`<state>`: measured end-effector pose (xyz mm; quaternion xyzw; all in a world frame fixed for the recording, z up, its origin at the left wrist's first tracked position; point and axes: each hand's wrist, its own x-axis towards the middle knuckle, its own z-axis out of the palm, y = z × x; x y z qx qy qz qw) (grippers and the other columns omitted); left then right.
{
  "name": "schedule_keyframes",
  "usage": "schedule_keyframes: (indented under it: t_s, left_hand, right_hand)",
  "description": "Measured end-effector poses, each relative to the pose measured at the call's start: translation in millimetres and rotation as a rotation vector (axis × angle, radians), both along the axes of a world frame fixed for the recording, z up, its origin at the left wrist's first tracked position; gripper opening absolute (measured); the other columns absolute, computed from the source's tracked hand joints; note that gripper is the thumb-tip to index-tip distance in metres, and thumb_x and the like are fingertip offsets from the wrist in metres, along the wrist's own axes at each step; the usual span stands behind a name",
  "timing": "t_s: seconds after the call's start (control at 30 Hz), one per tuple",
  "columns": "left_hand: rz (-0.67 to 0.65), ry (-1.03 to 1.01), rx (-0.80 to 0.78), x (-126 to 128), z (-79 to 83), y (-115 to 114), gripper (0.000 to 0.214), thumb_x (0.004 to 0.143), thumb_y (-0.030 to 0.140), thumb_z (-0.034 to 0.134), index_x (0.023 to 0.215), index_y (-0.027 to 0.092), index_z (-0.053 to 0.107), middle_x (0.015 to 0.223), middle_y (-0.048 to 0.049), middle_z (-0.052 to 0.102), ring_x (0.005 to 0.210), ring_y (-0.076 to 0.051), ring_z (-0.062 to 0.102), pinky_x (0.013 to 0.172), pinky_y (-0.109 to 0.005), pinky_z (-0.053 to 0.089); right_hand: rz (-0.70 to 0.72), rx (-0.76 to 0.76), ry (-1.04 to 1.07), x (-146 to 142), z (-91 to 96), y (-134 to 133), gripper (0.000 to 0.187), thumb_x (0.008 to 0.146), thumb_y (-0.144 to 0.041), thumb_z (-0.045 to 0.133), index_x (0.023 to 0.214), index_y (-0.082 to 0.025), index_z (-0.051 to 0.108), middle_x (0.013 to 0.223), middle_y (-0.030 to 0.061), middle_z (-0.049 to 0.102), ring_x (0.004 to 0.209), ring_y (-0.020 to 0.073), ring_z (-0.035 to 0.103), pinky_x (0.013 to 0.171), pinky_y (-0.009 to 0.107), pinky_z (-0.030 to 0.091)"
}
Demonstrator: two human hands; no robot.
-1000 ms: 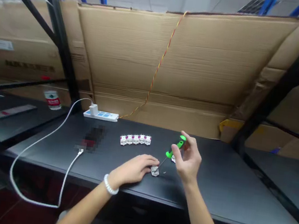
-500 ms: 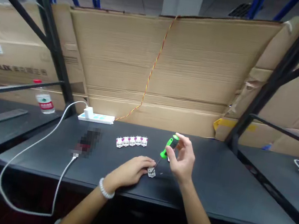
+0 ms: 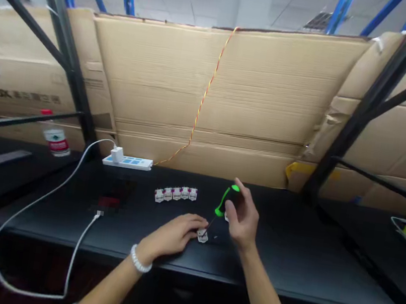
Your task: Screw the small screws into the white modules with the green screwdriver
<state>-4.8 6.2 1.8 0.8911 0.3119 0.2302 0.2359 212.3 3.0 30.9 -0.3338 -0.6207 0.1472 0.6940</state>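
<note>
My right hand (image 3: 242,218) is closed round a green-handled screwdriver (image 3: 225,200), whose thin shaft slants down-left to a small white part (image 3: 201,235) on the black table (image 3: 318,250). My left hand (image 3: 175,233), with a white bead bracelet on the wrist, rests on the table with its fingertips pressed against that part, holding it in place. A row of several similar small white and magenta parts (image 3: 176,193) lies just beyond the hands.
A white power strip (image 3: 127,161) with a charger and white cable (image 3: 47,195) sits at the back left, near a blurred dark object (image 3: 110,199). A bottle (image 3: 53,137) stands far left. Cardboard sheets (image 3: 234,95) and black rack posts (image 3: 355,124) wall the table.
My right hand has closed tighter over the screwdriver handle and tipped it more upright. The left hand keeps holding the small part. The camera view has drifted a little.
</note>
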Motion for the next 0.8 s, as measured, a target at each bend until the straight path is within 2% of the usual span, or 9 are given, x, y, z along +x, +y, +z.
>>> schedule_keyframes:
  t_s: [0.07, 0.13, 0.2, 0.33, 0.4, 0.53, 0.67, 0.73, 0.8]
  left_hand:
    - [-0.001, 0.000, 0.004, 0.1, 0.2, 0.1, 0.042, 0.102, 0.013, 0.056, 0.140, 0.024, 0.067, 0.148, -0.0078, 0.066, 0.139, -0.024, 0.060, 0.124, -0.042, 0.045]
    - [0.002, 0.001, 0.001, 0.2, 0.2, 0.1, 0.042, 0.101, 0.012, 0.056, 0.140, 0.024, 0.067, 0.148, -0.0079, 0.066, 0.139, -0.024, 0.060, 0.123, -0.042, 0.046]
    - [0.004, 0.002, -0.005, 0.2, 0.0, 0.0, 0.043, 0.100, 0.011, 0.057, 0.140, 0.024, 0.068, 0.148, -0.0081, 0.066, 0.139, -0.024, 0.060, 0.123, -0.042, 0.046]
    - [0.011, 0.006, -0.008, 0.1, -0.8, 0.2, 0.044, 0.100, 0.011, 0.058, 0.141, 0.023, 0.067, 0.149, -0.0085, 0.066, 0.140, -0.025, 0.059, 0.124, -0.043, 0.045]
    - [0.012, 0.012, -0.005, 0.1, -0.9, 0.4, 0.043, 0.101, 0.012, 0.057, 0.142, 0.024, 0.067, 0.149, -0.0082, 0.066, 0.140, -0.025, 0.059, 0.124, -0.044, 0.045]
    - [0.001, 0.003, 0.008, 0.5, -0.5, 0.4, 0.041, 0.102, 0.013, 0.056, 0.140, 0.024, 0.068, 0.148, -0.0076, 0.067, 0.138, -0.024, 0.060, 0.123, -0.042, 0.046]
    - [0.010, 0.012, 0.004, 0.1, -1.1, 0.2, 0.042, 0.101, 0.011, 0.057, 0.140, 0.024, 0.068, 0.148, -0.0079, 0.066, 0.139, -0.024, 0.060, 0.123, -0.042, 0.046]
    - [0.012, 0.010, 0.002, -0.2, -1.9, 0.4, 0.043, 0.101, 0.012, 0.057, 0.141, 0.024, 0.067, 0.150, -0.0072, 0.065, 0.141, -0.024, 0.059, 0.124, -0.042, 0.045]
    - [0.005, 0.003, 0.006, -0.2, -2.5, 0.7, 0.043, 0.102, 0.012, 0.057, 0.141, 0.024, 0.067, 0.149, -0.0069, 0.066, 0.140, -0.023, 0.059, 0.124, -0.041, 0.045]
  right_hand:
    - [0.095, 0.006, 0.043, 0.4, -1.1, -1.0, 0.050, 0.103, -0.037, 0.058, 0.152, -0.028, 0.053, 0.121, 0.0114, 0.070, 0.099, 0.0254, 0.072, 0.084, 0.043, 0.064]
    - [0.132, 0.025, 0.064, 1.0, -2.0, -0.7, 0.046, 0.104, -0.037, 0.055, 0.149, -0.027, 0.054, 0.124, 0.0131, 0.071, 0.104, 0.0274, 0.073, 0.088, 0.046, 0.064]
    - [0.096, 0.046, 0.045, 1.5, -2.5, 0.9, 0.043, 0.101, -0.037, 0.062, 0.143, -0.027, 0.059, 0.124, 0.0129, 0.070, 0.104, 0.0271, 0.072, 0.090, 0.047, 0.063]
    - [-0.054, 0.075, -0.006, 1.6, -2.7, 3.8, 0.048, 0.090, -0.033, 0.078, 0.136, -0.029, 0.066, 0.117, 0.0077, 0.063, 0.089, 0.0201, 0.066, 0.082, 0.039, 0.062]
    - [-0.034, 0.034, -0.004, 2.0, -2.7, 3.2, 0.048, 0.093, -0.033, 0.074, 0.141, -0.029, 0.064, 0.113, 0.0073, 0.064, 0.087, 0.0196, 0.065, 0.079, 0.038, 0.062]
    - [0.090, -0.019, 0.014, 3.9, -2.2, 0.4, 0.047, 0.102, -0.038, 0.058, 0.149, -0.028, 0.057, 0.120, 0.0105, 0.069, 0.100, 0.0251, 0.071, 0.086, 0.042, 0.064]
    - [-0.013, 0.051, -0.024, 3.7, -0.2, 0.8, 0.049, 0.094, -0.039, 0.071, 0.140, -0.027, 0.063, 0.119, 0.0094, 0.064, 0.097, 0.0238, 0.068, 0.088, 0.042, 0.062]
    - [-0.064, 0.030, -0.025, 2.3, 0.7, 0.9, 0.050, 0.090, -0.036, 0.077, 0.138, -0.029, 0.064, 0.114, 0.0069, 0.063, 0.088, 0.0202, 0.065, 0.082, 0.038, 0.062]
    - [-0.047, -0.018, -0.006, 1.2, 0.9, 0.3, 0.050, 0.093, -0.035, 0.073, 0.142, -0.029, 0.063, 0.110, 0.0061, 0.064, 0.084, 0.0191, 0.065, 0.078, 0.037, 0.063]
